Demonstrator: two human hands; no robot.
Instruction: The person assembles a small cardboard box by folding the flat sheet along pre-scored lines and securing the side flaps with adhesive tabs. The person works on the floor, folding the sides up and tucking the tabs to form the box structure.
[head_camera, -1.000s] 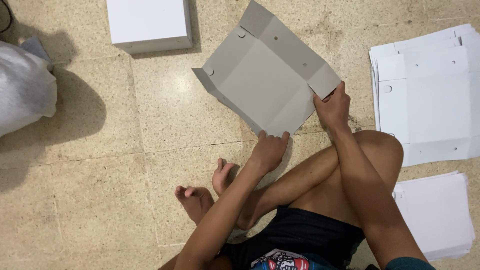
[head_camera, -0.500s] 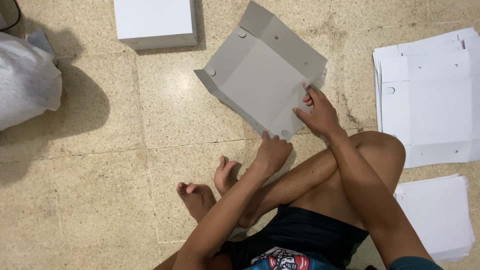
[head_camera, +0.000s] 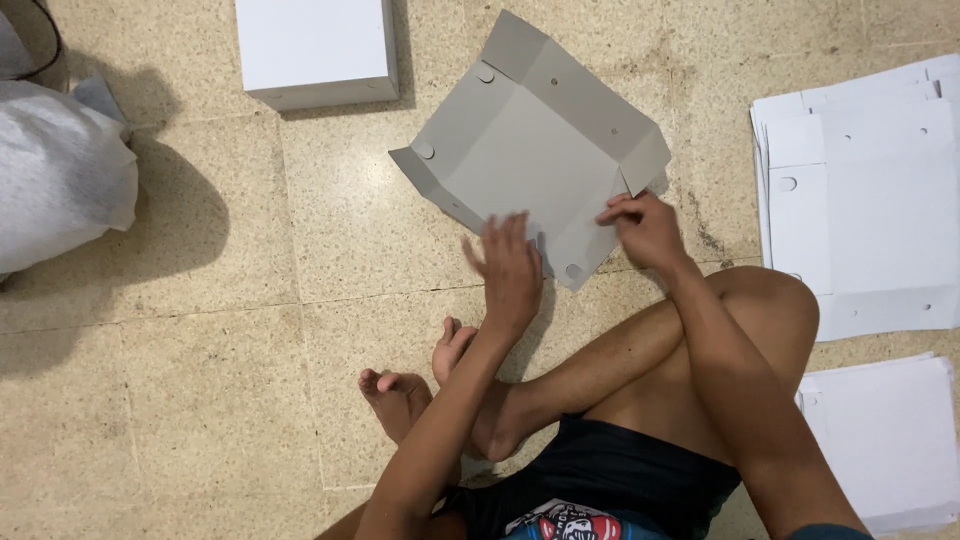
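Both hands have shifted: the left hand (head_camera: 508, 268) now lies open with fingers spread on the near edge of the grey card (head_camera: 530, 155), while the right hand (head_camera: 640, 228) pinches its right flap. Lying upper centre on the floor (head_camera: 200, 380), the card looks light, stiff and creased, best held by its edges.

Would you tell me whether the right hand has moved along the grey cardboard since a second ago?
Yes: the right hand slid inward from the grey cardboard sheet's right corner.

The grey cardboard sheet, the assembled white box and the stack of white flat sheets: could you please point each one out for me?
grey cardboard sheet (head_camera: 520, 150), head view, on its flat middle panel.
assembled white box (head_camera: 312, 40), head view, on its top face.
stack of white flat sheets (head_camera: 870, 220), head view, on the top sheet's middle.
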